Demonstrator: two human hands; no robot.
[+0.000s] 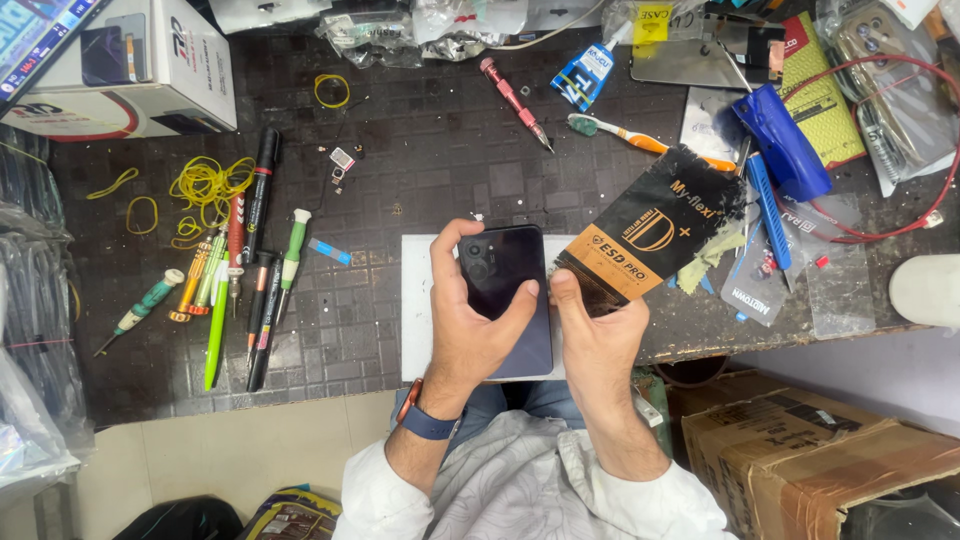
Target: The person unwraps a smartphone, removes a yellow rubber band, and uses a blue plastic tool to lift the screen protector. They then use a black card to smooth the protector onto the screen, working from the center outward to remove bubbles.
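Observation:
A dark smartphone (505, 275) lies back side up, camera bump toward the far end, over a white pad (420, 300) near the table's front edge. My left hand (470, 325) wraps around the phone from its left side, thumb across the back. My right hand (595, 325) rests against the phone's right edge, its thumb pressed on that edge. A black and orange flat packet (655, 225) lies just beyond my right hand, its near corner touching my fingers. A watch with a blue strap (425, 420) sits on my left wrist.
Several screwdrivers and pens (250, 280) lie at the left beside yellow rubber bands (205, 185). A pink screwdriver (515, 100), a toothbrush (625, 135), a blue tool (785, 140) and plastic bags crowd the back. A white box (130, 75) stands far left; a cardboard box (810, 455) sits below right.

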